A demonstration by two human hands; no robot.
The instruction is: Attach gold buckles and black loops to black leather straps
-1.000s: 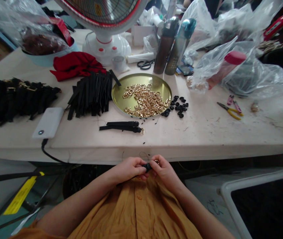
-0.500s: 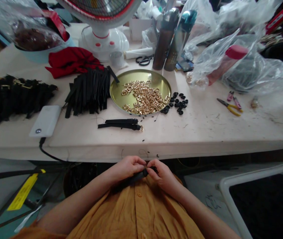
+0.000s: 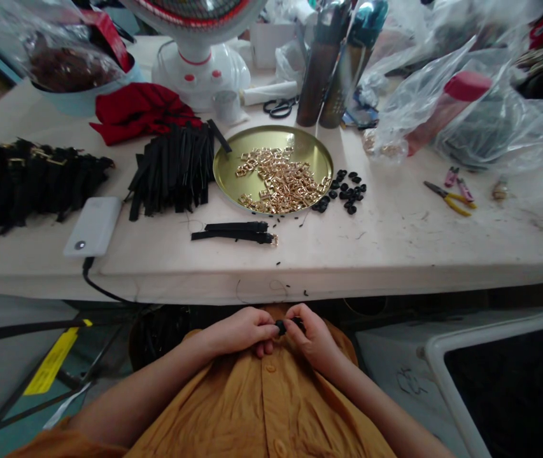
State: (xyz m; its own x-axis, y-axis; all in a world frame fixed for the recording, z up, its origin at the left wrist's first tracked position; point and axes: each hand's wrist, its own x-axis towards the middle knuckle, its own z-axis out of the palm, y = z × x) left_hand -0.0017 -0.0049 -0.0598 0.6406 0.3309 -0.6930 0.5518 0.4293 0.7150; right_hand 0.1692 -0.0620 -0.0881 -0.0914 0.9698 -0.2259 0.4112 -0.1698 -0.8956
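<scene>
Both hands meet in my lap, just below the table's front edge. My left hand [image 3: 241, 332] and my right hand [image 3: 313, 336] are closed in a pinch on a short black strap [image 3: 281, 327] between them. On the table ahead lies a round gold tray [image 3: 310, 150] holding several gold buckles [image 3: 281, 181]. Left of the tray is a pile of black straps [image 3: 176, 168]. Two finished straps [image 3: 235, 232] lie near the table's edge. Small black loops [image 3: 346, 191] are scattered right of the tray.
A white power bank [image 3: 92, 226] with a cable sits at the left. More black straps [image 3: 27, 181] are heaped at the far left. A fan base [image 3: 199, 63], red cloth [image 3: 140, 111], two bottles [image 3: 331, 70], scissors [image 3: 278, 107], pliers [image 3: 452, 194] and plastic bags [image 3: 481, 114] crowd the back.
My hands have shifted a little lower in my lap, still pinching the black strap. The long end of the strap seen half a second ago is now hidden by my left hand.
</scene>
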